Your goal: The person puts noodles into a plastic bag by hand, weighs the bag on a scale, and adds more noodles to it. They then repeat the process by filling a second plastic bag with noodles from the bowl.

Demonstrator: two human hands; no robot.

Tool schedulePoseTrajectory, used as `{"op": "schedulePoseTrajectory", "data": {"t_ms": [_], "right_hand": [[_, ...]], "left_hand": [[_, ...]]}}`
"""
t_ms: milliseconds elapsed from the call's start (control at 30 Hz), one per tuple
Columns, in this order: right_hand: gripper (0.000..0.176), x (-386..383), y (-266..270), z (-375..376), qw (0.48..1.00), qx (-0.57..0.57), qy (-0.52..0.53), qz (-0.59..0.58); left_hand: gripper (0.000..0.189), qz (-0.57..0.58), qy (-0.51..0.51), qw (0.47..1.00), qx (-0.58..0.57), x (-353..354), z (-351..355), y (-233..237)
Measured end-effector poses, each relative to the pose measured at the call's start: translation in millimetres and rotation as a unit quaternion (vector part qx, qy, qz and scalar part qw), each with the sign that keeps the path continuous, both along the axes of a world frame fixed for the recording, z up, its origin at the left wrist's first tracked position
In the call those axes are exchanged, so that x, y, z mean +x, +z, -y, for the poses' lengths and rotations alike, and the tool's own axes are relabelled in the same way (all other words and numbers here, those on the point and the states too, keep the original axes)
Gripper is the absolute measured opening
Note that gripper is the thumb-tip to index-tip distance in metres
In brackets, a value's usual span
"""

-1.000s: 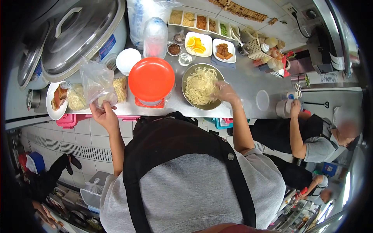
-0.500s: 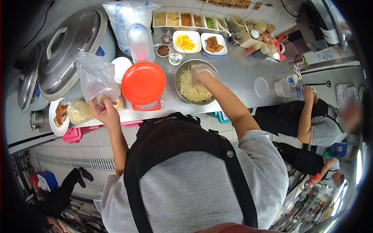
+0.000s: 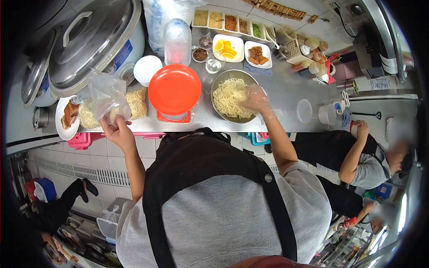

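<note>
My left hand (image 3: 119, 132) pinches a clear plastic bag (image 3: 107, 96) above the counter's front edge, beside bagged noodles (image 3: 136, 102). A clear plastic glove covers my right hand (image 3: 258, 99), which is at the right side of a metal bowl (image 3: 215, 108) of pale noodles (image 3: 230, 96). Its fingers are blurred under the glove and partly among the noodles, so their grip is unclear. Between my hands, a red round plate (image 3: 174, 90) sits on something partly hidden, left of the bowl.
Behind the bowl are plates of orange slices (image 3: 227, 49) and brown pieces (image 3: 257, 56), a glass (image 3: 214, 63) and topping trays (image 3: 230, 22). Large lidded pots (image 3: 94, 44) stand at the left. Co-workers (image 3: 371, 156) are at the right; another person's legs (image 3: 73, 198) show lower left.
My right hand has moved from the bowl's upper part to its right side. The noodles sit more heaped. The camera view has shifted slightly; my left hand still has the bag.
</note>
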State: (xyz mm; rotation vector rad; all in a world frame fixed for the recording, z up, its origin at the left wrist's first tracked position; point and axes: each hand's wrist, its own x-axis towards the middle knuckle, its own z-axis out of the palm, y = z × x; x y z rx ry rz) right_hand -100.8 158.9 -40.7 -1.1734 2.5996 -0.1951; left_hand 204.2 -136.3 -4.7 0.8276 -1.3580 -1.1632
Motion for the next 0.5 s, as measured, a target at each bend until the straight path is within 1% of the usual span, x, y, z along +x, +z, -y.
{"op": "schedulePoseTrajectory", "data": {"t_ms": [33, 67, 100, 167, 300, 367, 400, 467, 500], "right_hand": [[0.057, 0.4, 0.9, -1.2, 0.994, -0.073, -0.069, 0.045], [0.056, 1.0, 1.8, -2.4, 0.976, -0.143, -0.136, 0.09], [0.056, 0.8, -1.4, -3.7, 0.976, -0.142, -0.14, 0.091], [0.056, 1.9, -5.8, -0.9, 0.979, -0.084, -0.185, 0.035], [0.06, 15.3, 18.2, 0.2, 0.968, -0.095, -0.221, 0.073], [0.054, 25.0, 24.1, -1.0, 0.92, -0.243, -0.272, 0.145], [0.054, 27.9, 22.8, -2.0, 0.919, -0.243, -0.274, 0.145], [0.049, 30.2, 17.4, -3.4, 0.928, -0.236, -0.27, 0.102], [0.049, 27.7, 8.0, -5.2, 0.928, -0.236, -0.27, 0.102]], "left_hand": [[0.034, -0.013, -0.016, 1.0, 0.002, -5.0, 0.3, 0.9], [0.034, -0.015, -0.018, 1.0, 0.003, -7.2, 1.3, -1.8], [0.035, 0.0, -0.032, 0.999, 0.0, -6.8, 3.2, -6.3], [0.037, 0.014, -0.055, 0.998, -0.007, -12.6, 4.6, -6.1], [0.039, -0.001, -0.071, 0.997, -0.01, -25.8, 1.2, -3.8], [0.04, -0.001, -0.083, 0.997, -0.004, -25.2, -0.4, -4.4], [0.041, 0.001, -0.086, 0.996, -0.007, -26.0, -1.2, -3.6], [0.042, 0.003, -0.089, 0.996, -0.01, -28.1, -2.8, -0.9], [0.043, 0.006, -0.088, 0.996, -0.007, -28.0, -4.4, 1.0]]}}
